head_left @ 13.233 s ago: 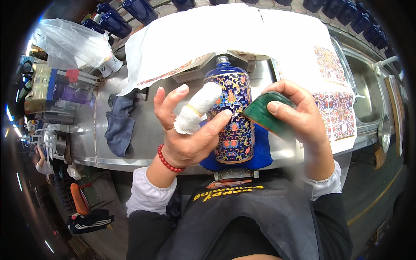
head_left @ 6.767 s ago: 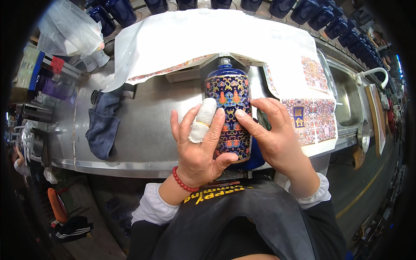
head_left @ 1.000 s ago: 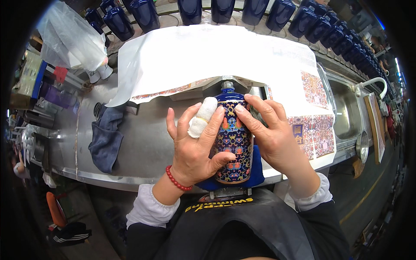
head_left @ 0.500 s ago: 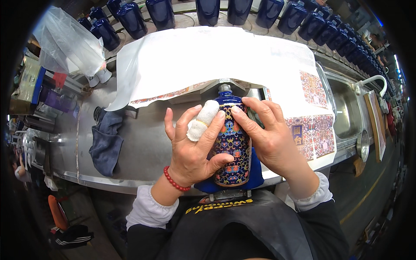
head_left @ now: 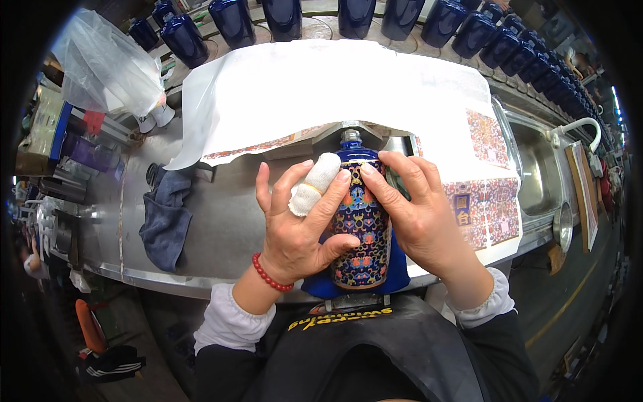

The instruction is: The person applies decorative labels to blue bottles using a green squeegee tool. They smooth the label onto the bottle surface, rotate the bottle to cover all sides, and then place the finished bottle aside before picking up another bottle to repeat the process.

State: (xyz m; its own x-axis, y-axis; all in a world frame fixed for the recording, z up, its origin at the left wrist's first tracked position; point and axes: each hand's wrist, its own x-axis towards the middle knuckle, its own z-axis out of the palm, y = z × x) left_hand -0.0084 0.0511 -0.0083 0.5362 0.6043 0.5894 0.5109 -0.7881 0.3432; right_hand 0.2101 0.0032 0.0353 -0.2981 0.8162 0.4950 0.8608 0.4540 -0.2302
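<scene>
A dark blue bottle wrapped in a colourful floral pattern lies in front of me, its clear neck pointing away, on a blue cloth. My left hand is at its left side, fingers spread, index fingertip near the upper edge of the pattern and thumb on the lower middle. White wrapping covers one of its fingers, and a red bead bracelet circles the wrist. On the right shoulder of the bottle, my right hand rests with fingers extended, thumb tip on the pattern's upper part. The bottle's left edge is partly hidden.
White paper sheets spread behind the bottle, with printed patterned sheets at right. A grey-blue cloth lies on the steel counter at left. A sink is at right. Plain blue bottles line a conveyor beyond.
The row of plain blue bottles on the conveyor has shifted to the right. Both hands stay on the patterned bottle in nearly the same pose.
</scene>
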